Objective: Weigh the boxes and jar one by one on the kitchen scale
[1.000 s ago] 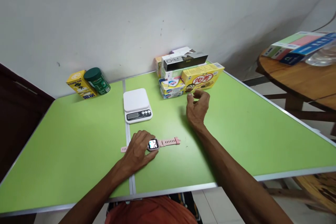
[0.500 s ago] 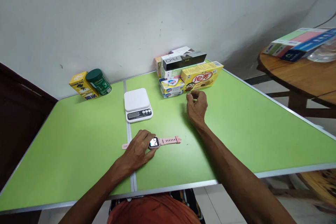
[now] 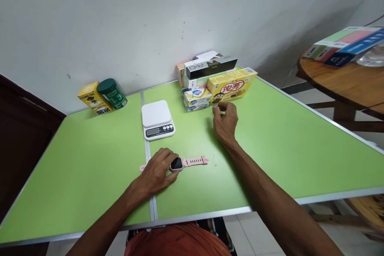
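Note:
A smartwatch (image 3: 177,163) with a dark screen and a pink strap lies flat on the green table, its strap stretched out to both sides. My left hand (image 3: 157,170) grips the watch case between thumb and fingers and covers part of the strap. My right hand (image 3: 225,123) rests on the table with its fingers loosely curled in, and nothing shows in it. It is just in front of a yellow snack box (image 3: 231,85) and some yellow-and-white soap boxes (image 3: 196,99). Beyond my left hand sits a white kitchen scale (image 3: 157,118), its platform bare.
A long black box (image 3: 211,68) lies on other boxes against the wall. At the back left stand a yellow carton (image 3: 94,98) and a green-lidded canister (image 3: 112,93). To the right, a wooden table (image 3: 336,82) holds colored boxes (image 3: 345,44) and a clear plastic item (image 3: 372,57).
The watch screen has gone from lit to dark. Both hands have kept their places, and the view has shifted slightly.

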`<act>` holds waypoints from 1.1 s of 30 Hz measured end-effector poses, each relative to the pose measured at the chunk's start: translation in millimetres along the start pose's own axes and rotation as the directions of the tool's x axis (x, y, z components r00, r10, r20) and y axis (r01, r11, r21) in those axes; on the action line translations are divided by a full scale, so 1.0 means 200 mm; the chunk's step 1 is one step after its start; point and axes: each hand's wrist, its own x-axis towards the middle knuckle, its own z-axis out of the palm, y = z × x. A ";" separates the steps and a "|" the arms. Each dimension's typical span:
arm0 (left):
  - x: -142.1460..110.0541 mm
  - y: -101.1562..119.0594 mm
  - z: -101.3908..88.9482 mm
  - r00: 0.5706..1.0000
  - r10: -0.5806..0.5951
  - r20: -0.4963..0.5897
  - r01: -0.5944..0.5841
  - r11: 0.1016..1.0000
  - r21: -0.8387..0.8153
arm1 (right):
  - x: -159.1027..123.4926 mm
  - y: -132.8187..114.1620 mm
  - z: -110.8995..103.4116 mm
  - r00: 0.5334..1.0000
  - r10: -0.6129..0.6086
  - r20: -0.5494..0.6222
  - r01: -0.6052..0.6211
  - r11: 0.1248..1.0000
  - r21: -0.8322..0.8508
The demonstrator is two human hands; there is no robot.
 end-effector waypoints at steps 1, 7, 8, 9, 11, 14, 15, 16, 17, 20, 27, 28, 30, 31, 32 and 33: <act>0.00 0.00 0.00 1.000 -0.002 0.000 0.002 1.000 -0.002 | 0.00 0.00 0.00 1.000 -0.016 0.005 0.016 1.000 -0.007; -0.03 0.01 -0.05 0.997 -0.042 0.060 0.041 0.999 0.016 | -0.01 -0.01 0.00 1.000 -0.016 0.011 0.016 1.000 -0.009; -0.01 0.01 -0.07 0.997 -0.047 0.058 0.047 0.999 -0.004 | -0.01 0.00 0.01 1.000 -0.002 0.007 0.002 1.000 -0.005; 0.02 0.02 -0.09 0.998 -0.049 0.046 0.051 0.998 -0.035 | 0.00 0.01 0.01 1.000 0.013 0.001 -0.013 1.000 -0.001; 0.12 0.03 -0.12 0.999 -0.051 -0.008 0.049 0.992 -0.112 | 0.01 0.02 0.02 0.999 0.037 -0.013 -0.037 0.999 0.003; 0.41 0.03 -0.11 0.985 -0.084 -0.147 0.048 0.971 -0.235 | 0.03 0.05 0.05 0.999 0.032 -0.010 -0.032 0.999 -0.007; 0.53 0.03 -0.09 0.973 -0.116 -0.197 0.059 0.960 -0.273 | 0.03 0.06 0.06 1.000 0.021 0.003 -0.021 1.000 -0.007; 0.66 0.01 -0.07 0.957 -0.162 -0.241 0.083 0.948 -0.308 | 0.04 0.07 0.07 1.000 0.009 0.018 -0.009 1.000 -0.004; 0.78 0.00 -0.04 0.936 -0.227 -0.268 0.127 0.931 -0.344 | 0.05 0.07 0.08 1.000 -0.004 0.031 0.004 1.000 0.002; 1.09 -0.08 0.03 0.878 -0.398 -0.265 0.261 0.863 -0.432 | 0.06 0.08 0.11 0.998 -0.040 0.041 0.039 0.999 0.015; 1.25 -0.23 0.07 0.840 -0.466 -0.279 0.336 0.849 -0.407 | 0.09 0.08 0.13 0.995 -0.032 0.091 0.032 0.999 0.000; 1.24 -0.24 0.06 0.847 -0.455 -0.275 0.338 0.860 -0.383 | 0.09 0.08 0.13 0.994 -0.028 0.104 0.028 1.000 0.008; 1.22 -0.26 0.03 0.870 -0.422 -0.256 0.325 0.880 -0.346 | 0.09 0.07 0.12 0.991 -0.026 0.131 0.023 0.999 0.028; 1.21 -0.26 0.02 0.882 -0.405 -0.242 0.317 0.889 -0.330 | 0.09 0.06 0.12 0.989 -0.026 0.143 0.022 0.999 0.030; 1.20 -0.26 0.02 0.892 -0.389 -0.228 0.310 0.897 -0.315 | 0.09 0.05 0.11 0.988 -0.026 0.154 0.022 0.999 0.025; 1.18 -0.25 0.01 0.901 -0.376 -0.217 0.305 0.904 -0.300 | 0.09 0.04 0.10 0.986 -0.025 0.164 0.023 1.000 0.016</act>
